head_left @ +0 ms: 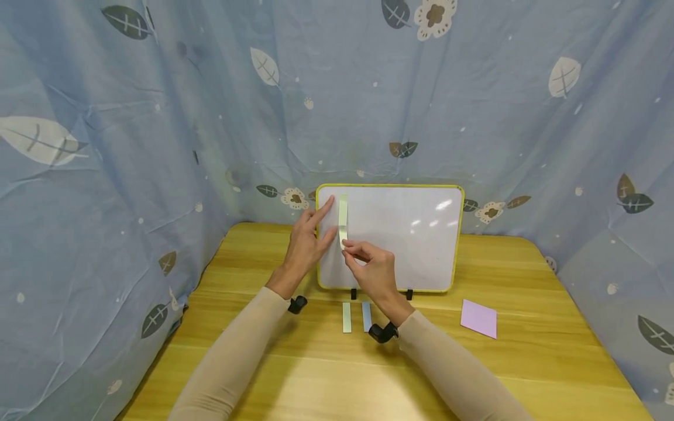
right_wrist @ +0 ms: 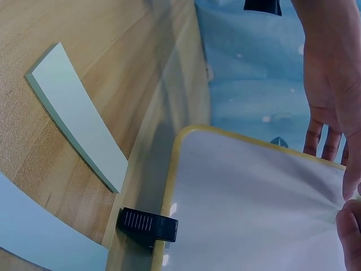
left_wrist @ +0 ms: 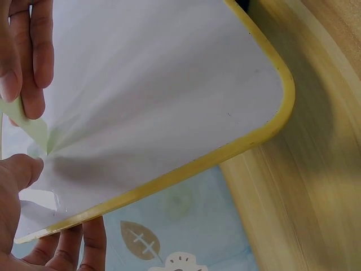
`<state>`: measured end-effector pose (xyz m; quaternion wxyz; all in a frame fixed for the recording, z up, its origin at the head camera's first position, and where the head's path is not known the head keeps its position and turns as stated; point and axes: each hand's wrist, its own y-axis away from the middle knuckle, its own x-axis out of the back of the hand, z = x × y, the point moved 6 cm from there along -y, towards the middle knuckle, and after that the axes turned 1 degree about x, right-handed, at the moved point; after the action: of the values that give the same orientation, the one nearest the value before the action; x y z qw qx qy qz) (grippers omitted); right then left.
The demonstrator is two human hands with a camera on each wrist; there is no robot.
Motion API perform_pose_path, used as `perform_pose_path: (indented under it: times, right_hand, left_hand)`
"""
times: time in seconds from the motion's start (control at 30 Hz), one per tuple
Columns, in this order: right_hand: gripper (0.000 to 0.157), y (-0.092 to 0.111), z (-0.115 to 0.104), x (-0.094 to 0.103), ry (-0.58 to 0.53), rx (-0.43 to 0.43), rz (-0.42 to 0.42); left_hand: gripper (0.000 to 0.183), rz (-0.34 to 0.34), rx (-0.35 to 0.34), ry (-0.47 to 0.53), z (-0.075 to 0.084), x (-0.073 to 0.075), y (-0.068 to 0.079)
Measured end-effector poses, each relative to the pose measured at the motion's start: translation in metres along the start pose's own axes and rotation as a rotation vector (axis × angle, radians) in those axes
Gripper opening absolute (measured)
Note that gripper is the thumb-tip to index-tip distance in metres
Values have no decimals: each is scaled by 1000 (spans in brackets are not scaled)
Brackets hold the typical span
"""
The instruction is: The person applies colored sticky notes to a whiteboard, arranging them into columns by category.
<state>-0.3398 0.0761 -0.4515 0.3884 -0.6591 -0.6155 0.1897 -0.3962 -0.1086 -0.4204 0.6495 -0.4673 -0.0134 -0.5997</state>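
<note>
A whiteboard [head_left: 400, 234] with a yellow rim stands upright on the table. My left hand [head_left: 305, 242] grips its left edge, thumb on the front face and several fingers behind the rim [left_wrist: 186, 169] in the left wrist view. Near that edge, a pale green paper strip [head_left: 343, 210] lies vertically against the board. Below it, a curved pale green length [head_left: 343, 235] leads down to my right hand [head_left: 376, 269], which pinches its lower end between thumb and fingers, away from the surface. Whether these are two strips or one, I cannot tell.
On the wooden table in front of the board lie a narrow green sticky-note pad [head_left: 346, 317] and a blue one [head_left: 366, 316]. A purple square pad [head_left: 479, 318] lies to the right. Black feet [head_left: 409, 294] hold the board. Patterned curtains [head_left: 337, 105] hang behind.
</note>
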Motion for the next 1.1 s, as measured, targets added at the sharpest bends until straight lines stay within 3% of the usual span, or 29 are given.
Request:
perform_pose_path:
  times: [0.47,0.8,1.1]
  right_hand:
    - [5,2,1,-2,5,8,2]
    - [6,0,2,-4,32,-1,-1]
    - [6,1,4,-6,37,11,-2]
  left_hand:
    - [74,-6,-3,10,-2,-2,1]
    - [77,33,-36,-13,-1,-3,1]
    - [81,25,15,-18,0,-5,0]
